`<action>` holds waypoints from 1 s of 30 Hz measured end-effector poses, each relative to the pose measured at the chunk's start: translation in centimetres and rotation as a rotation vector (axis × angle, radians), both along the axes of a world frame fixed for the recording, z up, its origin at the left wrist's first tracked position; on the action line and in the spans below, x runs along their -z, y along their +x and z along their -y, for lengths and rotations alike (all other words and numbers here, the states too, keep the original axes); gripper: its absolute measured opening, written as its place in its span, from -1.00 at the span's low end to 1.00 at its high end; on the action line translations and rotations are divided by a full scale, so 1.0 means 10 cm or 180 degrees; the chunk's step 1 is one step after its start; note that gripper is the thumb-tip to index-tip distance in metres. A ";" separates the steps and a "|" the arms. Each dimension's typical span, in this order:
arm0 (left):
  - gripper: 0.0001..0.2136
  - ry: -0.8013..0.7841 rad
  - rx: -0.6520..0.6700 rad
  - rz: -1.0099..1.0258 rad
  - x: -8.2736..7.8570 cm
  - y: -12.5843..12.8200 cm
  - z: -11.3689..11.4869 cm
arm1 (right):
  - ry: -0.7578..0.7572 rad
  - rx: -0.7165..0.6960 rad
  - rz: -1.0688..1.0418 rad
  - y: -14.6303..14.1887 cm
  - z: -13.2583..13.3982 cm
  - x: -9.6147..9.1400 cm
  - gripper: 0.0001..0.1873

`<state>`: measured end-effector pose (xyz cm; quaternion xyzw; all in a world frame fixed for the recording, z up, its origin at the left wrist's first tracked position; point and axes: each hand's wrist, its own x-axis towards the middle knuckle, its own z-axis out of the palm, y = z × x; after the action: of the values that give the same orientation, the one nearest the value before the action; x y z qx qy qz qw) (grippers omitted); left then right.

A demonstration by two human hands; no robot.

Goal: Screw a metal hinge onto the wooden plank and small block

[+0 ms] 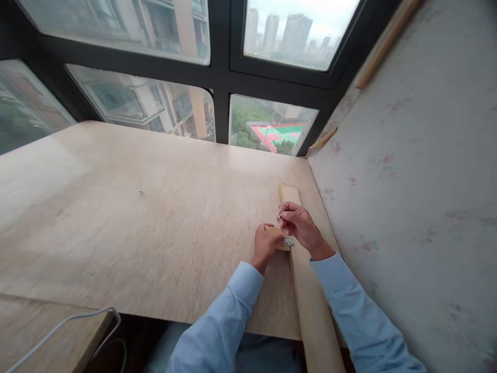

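Nearest to me, the long wooden strip runs out from under my light blue sleeves, and everything else sits around it. Partway up the strip, on its left edge, lies the small metal hinge. Part of the hinge lies on the strip, but I cannot make out whether any screw is in it.

My left hand is curled around a small wooden block and presses it against the strip's left side, right at the hinge. My right hand hovers over the strip just beyond the hinge, fingers pinched on a thin metal piece. It is too small to tell whether it is a screw or a slim tool.

As I judge it, I am at the lining-up stage, with block and strip butted together and the hinge bridging them. The next move calls for a steady left hand, so the block does not creep, and for the thin piece to come down squarely onto a hinge hole.

Left of the strip spreads the pale table. One tiny metal bit lies on it, well apart from the strip. A white cable hangs off the table's near-left corner. Right of the strip rises a pale flower-printed panel, and beyond its far end are the dark-framed windows.
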<state>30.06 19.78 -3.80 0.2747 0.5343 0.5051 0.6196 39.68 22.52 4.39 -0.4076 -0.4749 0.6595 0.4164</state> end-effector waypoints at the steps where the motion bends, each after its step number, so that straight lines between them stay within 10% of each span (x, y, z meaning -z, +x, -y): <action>1: -0.59 -0.0017 -0.0047 -0.0077 0.00 0.01 0.01 | -0.0011 0.0185 0.0025 0.12 0.03 0.06 -0.74; 9: -0.49 -0.0134 -0.0053 -0.0138 -0.08 0.01 0.00 | -0.0199 0.0652 -0.0170 0.43 0.14 0.48 -0.77; 30: -0.42 -0.0172 0.0037 -0.0059 -0.13 0.01 0.00 | -0.0329 0.0420 -0.0434 0.48 0.12 0.61 -0.69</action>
<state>30.21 19.77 -2.46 0.2656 0.5518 0.4843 0.6249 44.46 21.32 -1.72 -0.4132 -0.3830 0.6804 0.4686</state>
